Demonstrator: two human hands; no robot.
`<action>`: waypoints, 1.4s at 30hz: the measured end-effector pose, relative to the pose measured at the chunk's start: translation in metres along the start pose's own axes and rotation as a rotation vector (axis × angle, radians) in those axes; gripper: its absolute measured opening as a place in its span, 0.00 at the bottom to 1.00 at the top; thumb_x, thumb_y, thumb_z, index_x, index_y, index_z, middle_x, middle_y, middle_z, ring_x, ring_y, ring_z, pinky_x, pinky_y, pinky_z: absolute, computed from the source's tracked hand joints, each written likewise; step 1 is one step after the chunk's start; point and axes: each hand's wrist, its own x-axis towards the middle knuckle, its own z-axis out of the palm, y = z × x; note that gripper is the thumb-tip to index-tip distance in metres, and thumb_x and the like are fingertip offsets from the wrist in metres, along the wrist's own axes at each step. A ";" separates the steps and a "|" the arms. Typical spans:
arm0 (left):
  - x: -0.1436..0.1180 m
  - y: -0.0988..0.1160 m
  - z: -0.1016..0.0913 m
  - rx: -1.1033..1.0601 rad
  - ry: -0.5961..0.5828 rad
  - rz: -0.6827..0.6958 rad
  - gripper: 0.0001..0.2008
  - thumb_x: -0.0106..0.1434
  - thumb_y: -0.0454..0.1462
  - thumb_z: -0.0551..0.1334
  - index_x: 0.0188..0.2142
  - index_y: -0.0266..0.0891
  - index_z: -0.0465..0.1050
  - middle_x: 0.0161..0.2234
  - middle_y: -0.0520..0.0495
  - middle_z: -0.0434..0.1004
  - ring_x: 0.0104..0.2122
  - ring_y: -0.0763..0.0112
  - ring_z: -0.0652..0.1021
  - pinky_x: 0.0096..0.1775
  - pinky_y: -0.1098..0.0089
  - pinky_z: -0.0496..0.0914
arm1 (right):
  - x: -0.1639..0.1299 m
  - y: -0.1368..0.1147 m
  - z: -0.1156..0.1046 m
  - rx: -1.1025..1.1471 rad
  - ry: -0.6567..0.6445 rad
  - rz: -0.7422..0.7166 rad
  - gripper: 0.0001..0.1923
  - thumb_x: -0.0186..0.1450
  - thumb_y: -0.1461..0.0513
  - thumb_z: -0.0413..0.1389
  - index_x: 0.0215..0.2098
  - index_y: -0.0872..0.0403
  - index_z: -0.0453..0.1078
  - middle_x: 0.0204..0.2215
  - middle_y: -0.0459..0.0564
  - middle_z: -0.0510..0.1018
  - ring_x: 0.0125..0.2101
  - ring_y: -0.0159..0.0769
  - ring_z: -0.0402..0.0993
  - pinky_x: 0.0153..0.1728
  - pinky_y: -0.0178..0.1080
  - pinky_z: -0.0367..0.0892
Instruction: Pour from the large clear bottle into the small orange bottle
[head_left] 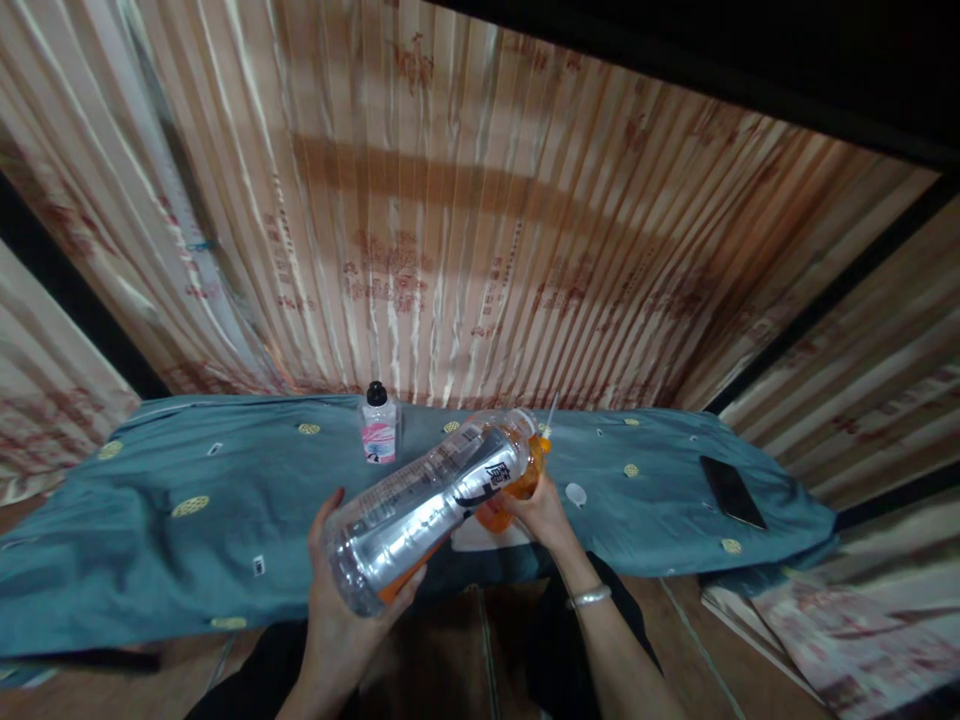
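My left hand (341, 610) grips the base of a large clear plastic bottle (427, 505) with a silver label. The bottle is tilted, with its neck pointing away and to the right, and orange liquid lies along its lower side. My right hand (541, 515) is closed on what looks like a small clear cup of orange liquid (517, 490), held against the bottle's neck end and partly hidden by it. A thin white straw-like stick (553, 408) rises just behind. A white cap (576, 493) lies on the cloth beside my right hand.
A teal patterned cloth (187, 500) covers the low table. A small clear bottle with a black cap and pink label (379, 428) stands at the back. A black phone (731, 490) lies at the right. Pleated curtains hang behind.
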 end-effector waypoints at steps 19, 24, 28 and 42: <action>-0.001 0.022 0.005 -0.100 0.012 -0.153 0.49 0.44 0.43 0.72 0.63 0.54 0.50 0.44 0.49 0.75 0.41 0.55 0.79 0.50 0.46 0.73 | -0.004 0.000 0.005 0.105 0.004 -0.029 0.38 0.47 0.54 0.71 0.51 0.53 0.64 0.48 0.55 0.79 0.49 0.49 0.76 0.52 0.49 0.69; -0.001 0.022 0.004 -0.093 -0.007 -0.185 0.50 0.44 0.45 0.72 0.63 0.54 0.49 0.46 0.49 0.74 0.43 0.55 0.78 0.51 0.45 0.72 | -0.006 -0.004 0.008 0.137 0.006 -0.034 0.35 0.47 0.55 0.71 0.49 0.52 0.65 0.47 0.54 0.80 0.48 0.49 0.77 0.51 0.49 0.70; 0.000 0.020 0.002 -0.068 -0.005 -0.158 0.49 0.45 0.45 0.71 0.63 0.50 0.49 0.48 0.47 0.72 0.45 0.57 0.77 0.54 0.47 0.70 | -0.006 -0.003 0.007 0.141 -0.005 -0.052 0.35 0.48 0.55 0.70 0.51 0.52 0.64 0.49 0.55 0.79 0.50 0.50 0.76 0.53 0.51 0.69; -0.001 0.019 0.003 -0.073 -0.010 -0.160 0.50 0.45 0.46 0.71 0.63 0.48 0.49 0.47 0.45 0.72 0.44 0.59 0.78 0.50 0.52 0.73 | -0.006 0.000 0.003 -0.015 0.036 -0.050 0.39 0.48 0.53 0.70 0.55 0.52 0.64 0.49 0.54 0.79 0.50 0.51 0.76 0.53 0.50 0.69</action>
